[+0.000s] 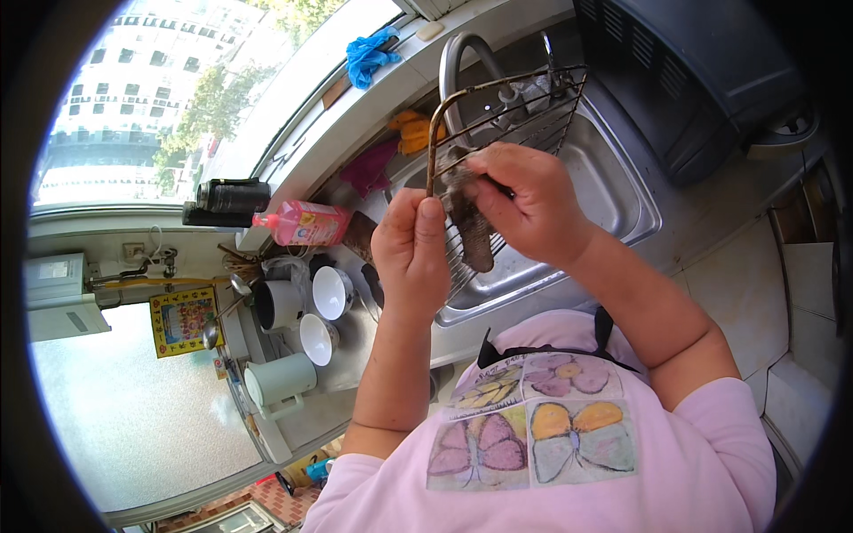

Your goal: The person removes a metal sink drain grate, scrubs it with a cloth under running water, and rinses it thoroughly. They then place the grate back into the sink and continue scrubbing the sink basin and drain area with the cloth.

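Observation:
A browned metal wire rack [432, 150] is held tilted above the stainless-steel sink [610, 176]. My left hand [414, 250] grips its near rim, with the thumb lying along the bar. In my right hand [530, 196] is a wet-looking, grey-brown scrubbing cloth [476, 240], pinched between thumb and fingers against the rack's wires. The cloth's lower end hangs down over the grille. Part of the rack is hidden behind both hands. Behind it rises the curved faucet [453, 70].
A pink pump bottle [310, 223] lies or leans left of the sink. Two white bowls [332, 293], a pale green jug [283, 380] and a pot [276, 304] stand on the left counter. Blue gloves [366, 56] lie on the sill; a dark appliance [686, 73] stands right.

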`<state>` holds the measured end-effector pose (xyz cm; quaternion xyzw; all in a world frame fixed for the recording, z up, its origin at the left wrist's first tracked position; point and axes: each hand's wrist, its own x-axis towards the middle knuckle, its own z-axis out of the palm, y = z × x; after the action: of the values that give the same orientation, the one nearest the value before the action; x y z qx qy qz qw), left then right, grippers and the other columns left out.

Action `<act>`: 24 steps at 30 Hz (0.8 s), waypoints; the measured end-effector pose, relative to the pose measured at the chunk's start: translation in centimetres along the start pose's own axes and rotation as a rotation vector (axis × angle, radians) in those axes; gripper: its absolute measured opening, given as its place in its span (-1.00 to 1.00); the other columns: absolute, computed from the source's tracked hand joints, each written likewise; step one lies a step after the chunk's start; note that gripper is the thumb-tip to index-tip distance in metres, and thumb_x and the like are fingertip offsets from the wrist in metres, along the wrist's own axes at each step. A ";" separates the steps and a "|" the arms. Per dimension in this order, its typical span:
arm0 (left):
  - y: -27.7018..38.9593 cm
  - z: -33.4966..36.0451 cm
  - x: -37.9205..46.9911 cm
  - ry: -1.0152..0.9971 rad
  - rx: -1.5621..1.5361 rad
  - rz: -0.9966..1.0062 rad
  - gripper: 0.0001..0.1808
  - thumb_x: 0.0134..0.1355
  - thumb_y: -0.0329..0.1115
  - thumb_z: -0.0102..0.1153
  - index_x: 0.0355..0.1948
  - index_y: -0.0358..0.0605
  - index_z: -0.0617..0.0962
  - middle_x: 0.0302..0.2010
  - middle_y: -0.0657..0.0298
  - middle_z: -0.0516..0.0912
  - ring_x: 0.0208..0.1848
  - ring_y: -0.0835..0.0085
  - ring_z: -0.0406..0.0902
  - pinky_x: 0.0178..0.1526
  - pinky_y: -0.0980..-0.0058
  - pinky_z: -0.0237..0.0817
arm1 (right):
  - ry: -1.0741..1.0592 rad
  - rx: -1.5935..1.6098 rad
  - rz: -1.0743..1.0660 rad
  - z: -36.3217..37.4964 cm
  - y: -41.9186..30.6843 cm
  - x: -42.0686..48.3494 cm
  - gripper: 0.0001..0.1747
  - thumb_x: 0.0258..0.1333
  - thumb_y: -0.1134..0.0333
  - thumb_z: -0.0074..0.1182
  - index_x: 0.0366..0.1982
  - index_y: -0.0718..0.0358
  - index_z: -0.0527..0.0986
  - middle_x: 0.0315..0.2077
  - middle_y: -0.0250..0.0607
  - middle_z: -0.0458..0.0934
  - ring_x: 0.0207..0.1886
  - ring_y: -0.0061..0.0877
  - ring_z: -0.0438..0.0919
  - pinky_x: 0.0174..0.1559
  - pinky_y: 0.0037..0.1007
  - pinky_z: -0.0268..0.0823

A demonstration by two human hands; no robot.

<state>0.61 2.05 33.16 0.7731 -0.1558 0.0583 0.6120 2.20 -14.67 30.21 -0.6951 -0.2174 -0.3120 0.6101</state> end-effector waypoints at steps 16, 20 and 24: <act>-0.4 -0.5 -0.4 -0.068 -0.071 -0.115 -0.71 0.48 -0.23 -0.02 -0.43 -0.04 0.40 -0.60 0.52 0.28 -0.60 0.79 0.10 -0.57 0.71 -0.07 | -0.024 -0.076 0.014 -0.8 2.0 -2.1 -0.80 0.03 0.57 0.14 -0.22 0.35 0.53 -0.37 -0.08 0.60 -0.36 -0.21 0.60 -0.28 -0.38 0.45; -0.1 -0.2 -0.2 -0.062 -0.172 -0.171 -0.70 0.47 -0.21 -0.01 -0.45 -0.01 0.38 -0.59 0.54 0.26 -0.59 0.79 0.09 -0.57 0.72 -0.08 | 0.038 -0.126 0.051 -0.9 3.6 -2.7 -0.77 -0.02 0.53 0.16 -0.23 0.32 0.54 -0.35 -0.09 0.62 -0.30 -0.15 0.61 -0.22 -0.28 0.48; -0.3 0.2 0.0 -0.099 -0.130 -0.133 -0.72 0.47 -0.24 -0.02 -0.40 -0.13 0.45 -0.56 0.55 0.33 -0.51 0.78 0.16 -0.48 0.69 -0.01 | -0.001 -0.104 -0.070 1.2 -0.5 -1.2 -0.73 -0.07 0.53 0.16 -0.22 0.32 0.54 -0.35 -0.06 0.61 -0.28 -0.13 0.61 -0.20 -0.24 0.48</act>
<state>0.70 1.94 32.81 0.7424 -0.1375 -0.0309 0.6550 1.19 -13.33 29.61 -0.7179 -0.2252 -0.3439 0.5617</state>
